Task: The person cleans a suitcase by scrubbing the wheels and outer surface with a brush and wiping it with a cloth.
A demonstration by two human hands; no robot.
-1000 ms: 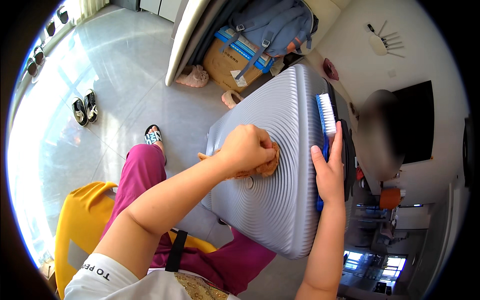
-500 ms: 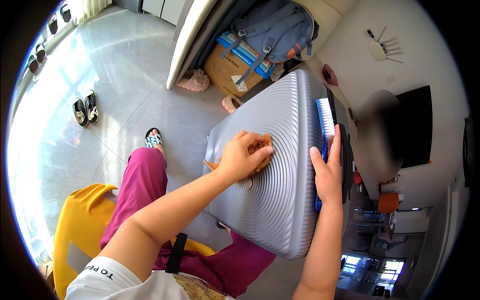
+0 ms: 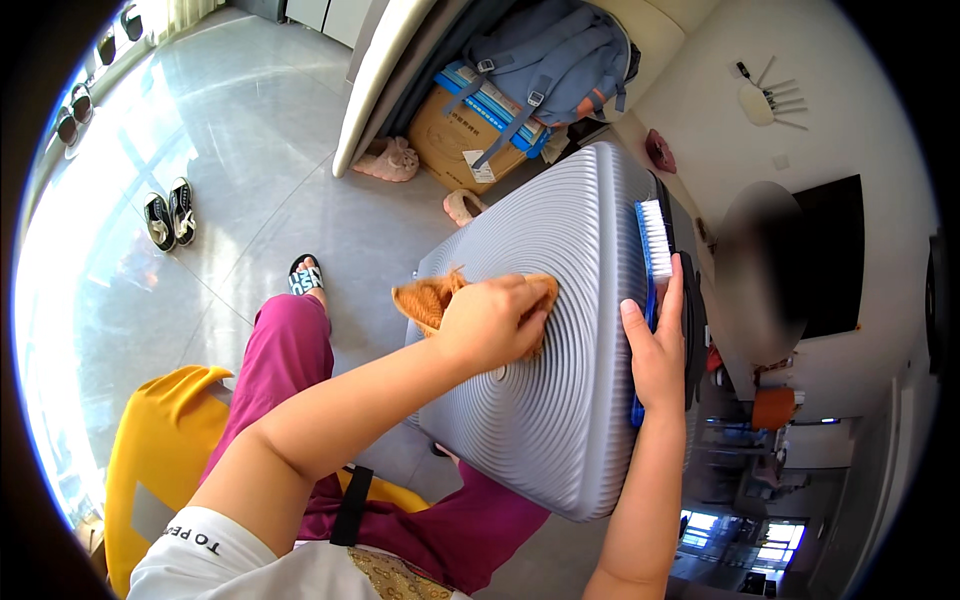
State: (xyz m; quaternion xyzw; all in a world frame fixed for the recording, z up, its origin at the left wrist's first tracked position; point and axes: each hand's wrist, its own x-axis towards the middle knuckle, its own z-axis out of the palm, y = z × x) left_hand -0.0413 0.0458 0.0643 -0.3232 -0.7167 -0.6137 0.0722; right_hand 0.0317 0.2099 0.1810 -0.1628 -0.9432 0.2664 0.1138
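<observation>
A silver-grey suitcase with ridges in concentric rings stands in front of me. My left hand is closed around an orange-brown cloth and presses it on the ringed face. One loose end of the cloth sticks out to the left of the fist. Along the suitcase's right side, my right hand holds a blue scrub brush against the edge. Its white bristles show above the fingertips, and part of its handle is hidden behind the palm.
A grey-blue backpack rests on a cardboard box beyond the suitcase, with pink fluffy slippers nearby. Black sneakers stand on the grey tiled floor at left. Something yellow lies beside my leg.
My left hand has turned and shifted slightly right across the suitcase face. The loose end of the cloth has risen and bunched up. The right hand with the brush stays nearly still.
</observation>
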